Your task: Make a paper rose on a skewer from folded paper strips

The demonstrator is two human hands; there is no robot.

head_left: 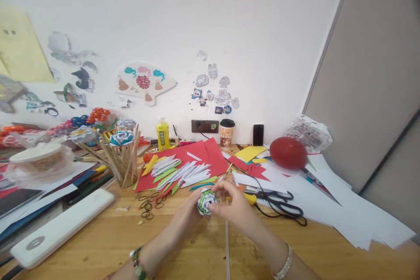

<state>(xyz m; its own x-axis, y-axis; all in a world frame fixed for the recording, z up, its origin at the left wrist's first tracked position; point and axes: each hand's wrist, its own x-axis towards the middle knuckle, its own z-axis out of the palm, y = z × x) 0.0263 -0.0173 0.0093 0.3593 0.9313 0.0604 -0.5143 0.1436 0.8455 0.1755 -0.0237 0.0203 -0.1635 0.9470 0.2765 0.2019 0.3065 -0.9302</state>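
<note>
Between my two hands, a little above the wooden table, is a paper flower (206,201) with white petals and green bands. My left hand (189,211) cups it from the left and below, fingers closed around its side. On the other side, my right hand (233,204) has its thumb and fingers pinched on the flower's right edge. Whatever lies under the flower is hidden by my hands. Just beyond is a pile of white and green paper strips (188,173) on red paper sheets (213,156). Black-handled scissors (285,204) lie right of my right hand.
A yellow-handled tool (250,198) with a black cable lies near the scissors. Rubber bands (147,208) and a long white device (64,227) are at left. Behind stand a stick holder (123,168), yellow bottle (162,134), cup (227,134), phone (258,134) and red balloon (288,153).
</note>
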